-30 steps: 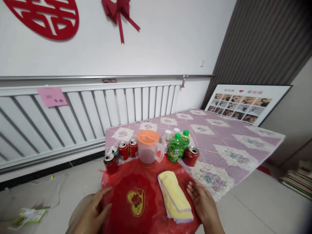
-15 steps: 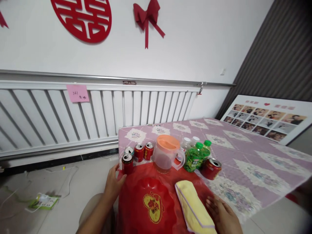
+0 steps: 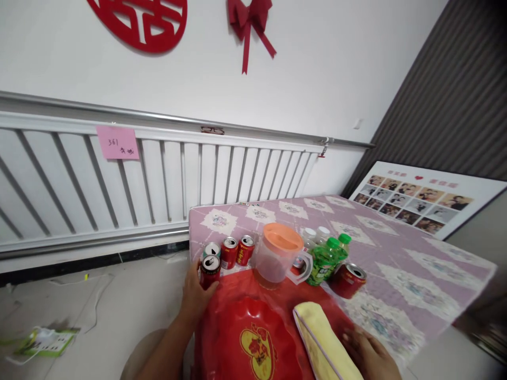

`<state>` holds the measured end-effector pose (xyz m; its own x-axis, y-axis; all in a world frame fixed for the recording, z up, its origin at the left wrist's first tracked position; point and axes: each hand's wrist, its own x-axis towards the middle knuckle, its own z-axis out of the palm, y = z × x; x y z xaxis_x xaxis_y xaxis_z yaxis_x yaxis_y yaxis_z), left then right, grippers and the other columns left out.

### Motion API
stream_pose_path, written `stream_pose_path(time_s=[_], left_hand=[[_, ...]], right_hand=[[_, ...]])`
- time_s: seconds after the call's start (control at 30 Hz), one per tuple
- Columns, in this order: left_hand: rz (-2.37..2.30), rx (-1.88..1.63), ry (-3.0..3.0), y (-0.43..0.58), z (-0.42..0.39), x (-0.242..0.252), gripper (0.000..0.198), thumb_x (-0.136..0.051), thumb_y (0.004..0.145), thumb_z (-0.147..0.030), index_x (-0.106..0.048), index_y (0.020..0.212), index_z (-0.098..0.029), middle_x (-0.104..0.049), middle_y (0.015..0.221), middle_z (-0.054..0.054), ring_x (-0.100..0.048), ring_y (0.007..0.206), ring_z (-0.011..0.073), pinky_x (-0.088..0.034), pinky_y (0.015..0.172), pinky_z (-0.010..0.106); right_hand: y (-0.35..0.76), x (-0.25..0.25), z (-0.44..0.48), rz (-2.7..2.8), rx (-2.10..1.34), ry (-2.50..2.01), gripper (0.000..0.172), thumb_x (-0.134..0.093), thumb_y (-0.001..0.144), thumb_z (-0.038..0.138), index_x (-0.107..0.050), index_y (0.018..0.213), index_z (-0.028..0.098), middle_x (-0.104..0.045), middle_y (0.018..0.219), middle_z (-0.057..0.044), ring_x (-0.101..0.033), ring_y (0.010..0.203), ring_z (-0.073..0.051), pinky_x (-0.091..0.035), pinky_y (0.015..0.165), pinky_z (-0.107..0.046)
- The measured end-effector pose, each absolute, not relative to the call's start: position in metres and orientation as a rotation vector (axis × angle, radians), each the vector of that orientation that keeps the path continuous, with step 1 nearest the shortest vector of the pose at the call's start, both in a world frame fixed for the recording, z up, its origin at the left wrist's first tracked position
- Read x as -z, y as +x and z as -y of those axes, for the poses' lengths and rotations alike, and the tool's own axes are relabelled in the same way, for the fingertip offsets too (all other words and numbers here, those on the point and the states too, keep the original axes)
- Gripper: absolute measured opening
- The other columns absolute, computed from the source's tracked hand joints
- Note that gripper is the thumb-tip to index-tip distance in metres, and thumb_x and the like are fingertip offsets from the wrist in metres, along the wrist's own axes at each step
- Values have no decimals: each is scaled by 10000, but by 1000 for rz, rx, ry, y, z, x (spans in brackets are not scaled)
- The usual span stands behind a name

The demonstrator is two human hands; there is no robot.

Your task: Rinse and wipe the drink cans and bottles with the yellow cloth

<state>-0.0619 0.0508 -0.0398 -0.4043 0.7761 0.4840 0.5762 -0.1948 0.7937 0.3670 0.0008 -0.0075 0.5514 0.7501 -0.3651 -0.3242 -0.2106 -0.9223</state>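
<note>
My left hand is closed around the near can, the thumb at its front side; how firmly it presses, I cannot tell. This can stands upright, at eleven o'clock from the red tray. My right hand is farther from it, half curled at three o'clock, beside the yellow cloth; if it holds anything, I cannot tell. The teal can is close at twelve from the near can, the table edge at nine; toward five the tray lies open.
</note>
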Motion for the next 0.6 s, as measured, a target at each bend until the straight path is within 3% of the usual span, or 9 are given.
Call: stream_pose_path(time_s=[0.37, 0.6], left_hand=[[-1864, -1584, 1542, -57, -60, 55, 752, -711, 675, -323, -410, 1339, -142, -573, 1301, 184, -564, 1203, 347, -433, 1034, 542], [-1927, -1713, 1644, -54, -53, 55, 700, -737, 659, -316, -454, 1283, -179, -626, 1202, 154, -616, 1105, 348, -450, 982, 557]], right_hand=[[364, 6, -4, 429, -938, -1611, 347, -718, 607, 366, -619, 912, 233, -748, 787, -28, -735, 794, -239, -608, 625, -264], [356, 1, -4, 421, -925, -1621, 359, -721, 581, 385, -609, 887, 235, -737, 787, -38, -728, 854, -260, -611, 715, -302]])
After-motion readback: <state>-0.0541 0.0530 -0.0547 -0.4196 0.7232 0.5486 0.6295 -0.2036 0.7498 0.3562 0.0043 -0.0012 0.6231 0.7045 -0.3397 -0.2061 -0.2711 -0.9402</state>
